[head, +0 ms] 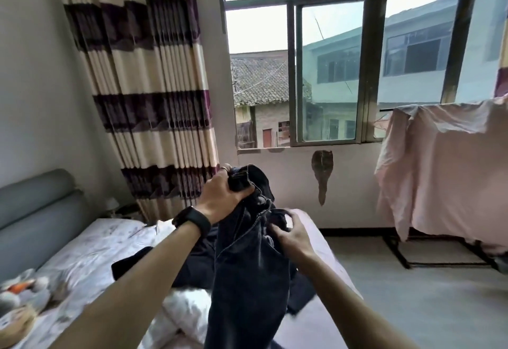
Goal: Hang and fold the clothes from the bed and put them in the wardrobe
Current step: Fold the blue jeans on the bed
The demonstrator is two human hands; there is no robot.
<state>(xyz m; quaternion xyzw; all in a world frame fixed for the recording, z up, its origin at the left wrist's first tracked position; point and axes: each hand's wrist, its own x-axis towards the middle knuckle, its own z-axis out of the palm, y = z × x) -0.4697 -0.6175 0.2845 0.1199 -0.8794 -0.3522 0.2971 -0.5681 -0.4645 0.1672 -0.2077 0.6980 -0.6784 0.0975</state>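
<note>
Dark clothes [192,260] clutter the bed [90,241]; floor [412,293] rightward lies open.

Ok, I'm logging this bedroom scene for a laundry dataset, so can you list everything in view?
jeans: one, dark, held up over the bed
dark clothes: one heap, black, on the bed
bed: one, white bedding, lower left
headboard: one, grey, far left
soft toy: one, white and orange, bottom left
curtain: one, cream with purple bands, beside the window
window: one, metal-framed, far wall
cloth: one, pink, draped over the rack, right
rack: one, black, floor at right
wristband: one, black, left wrist
left hand: one, grips the jeans' waistband
right hand: one, pinches the jeans lower down
</note>
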